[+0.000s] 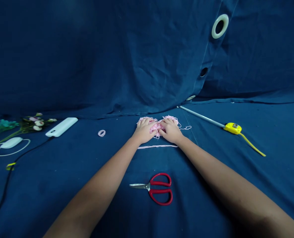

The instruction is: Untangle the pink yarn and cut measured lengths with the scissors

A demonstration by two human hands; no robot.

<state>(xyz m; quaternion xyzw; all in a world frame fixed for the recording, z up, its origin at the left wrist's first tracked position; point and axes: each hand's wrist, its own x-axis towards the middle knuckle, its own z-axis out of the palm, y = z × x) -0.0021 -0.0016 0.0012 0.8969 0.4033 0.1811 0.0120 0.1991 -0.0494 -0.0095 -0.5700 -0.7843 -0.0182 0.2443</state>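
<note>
Red-handled steel scissors [159, 191], nearest you; beyond, pink looped-yarn bundle [158, 127] under your left hand [144, 131] and right hand [171, 130], seemingly being gathered; grip closure, cannot tell; next move likely calls for even pressure.

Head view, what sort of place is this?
Probably a small improvised craft spot, though the wider room is out of sight. A blue curtain hangs as a backdrop, with pink yarn and red-handled scissors in front of it.
</note>
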